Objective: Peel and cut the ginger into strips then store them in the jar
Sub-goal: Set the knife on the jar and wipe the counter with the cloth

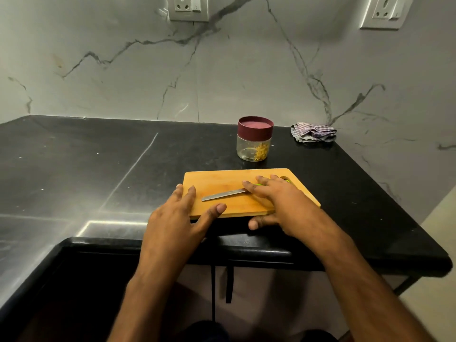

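Note:
A wooden cutting board (219, 179) lies on the black counter near its front edge. On it rests a knife (223, 195), blade pointing left; its green handle is mostly hidden under my right hand (278, 201), which lies flat over it with fingers spread. My left hand (177, 218) rests at the board's left front corner, fingers apart, thumb on the wood. Behind the board stands a clear jar (254, 144) with a maroon lid on it. Yellow ginger strips (261, 152) show through its wall. No ginger is visible on the board.
A crumpled checked cloth (313, 132) lies at the back right of the counter (98, 169). A marble wall with two sockets (188, 7) rises behind. The counter's front edge (246, 245) runs just under my wrists and drops off at right.

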